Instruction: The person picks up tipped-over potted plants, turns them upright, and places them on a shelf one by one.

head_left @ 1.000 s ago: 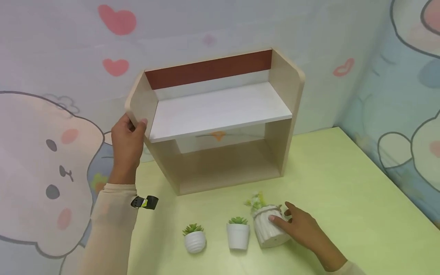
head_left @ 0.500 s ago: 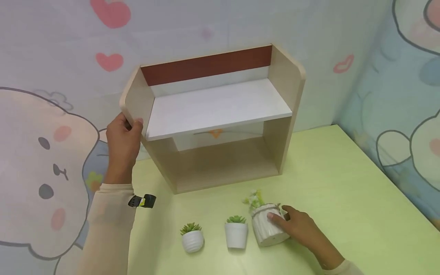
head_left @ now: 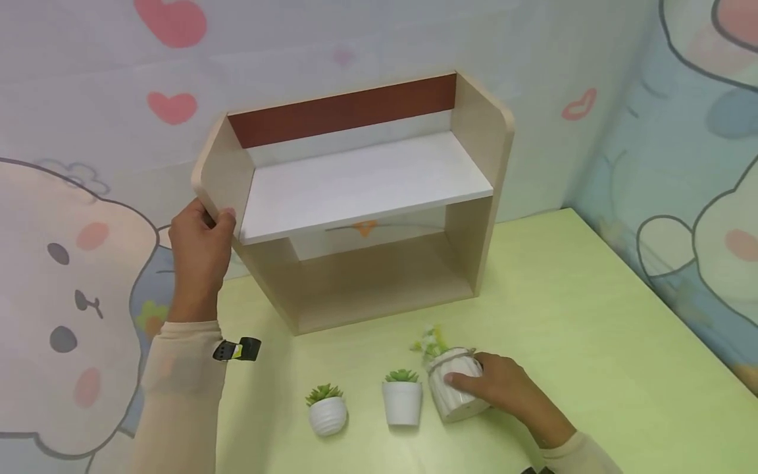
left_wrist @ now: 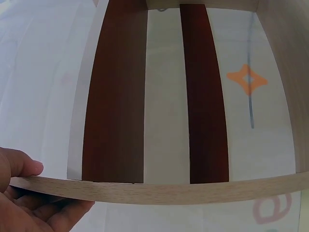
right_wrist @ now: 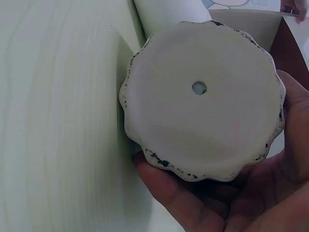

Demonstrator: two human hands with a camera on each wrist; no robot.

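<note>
My left hand [head_left: 200, 247] grips the front edge of the left side panel of a small wooden shelf [head_left: 367, 181], thumb on the inner face. In the left wrist view the thumb and fingers pinch that panel [left_wrist: 159, 192] from both sides. With my right hand [head_left: 503, 388] I hold a white ribbed flower pot [head_left: 453, 388] that leans toward the shelf, pale yellow-green flowers [head_left: 431, 341] at its top. The right wrist view shows the pot's scalloped base [right_wrist: 203, 125] with a hole in its middle, and fingers curled around its side.
Left of the flower pot, a tapered white pot [head_left: 403, 403] with a succulent and a round ribbed white pot [head_left: 328, 416] with another succulent stand on the pale green table [head_left: 568, 316]. A cartoon-printed wall [head_left: 331, 39] rises behind the shelf.
The whole head view has shifted slightly, carrying the scene left. My right fingers sit closer around the flower pot; the left hand keeps its grip on the shelf panel.
</note>
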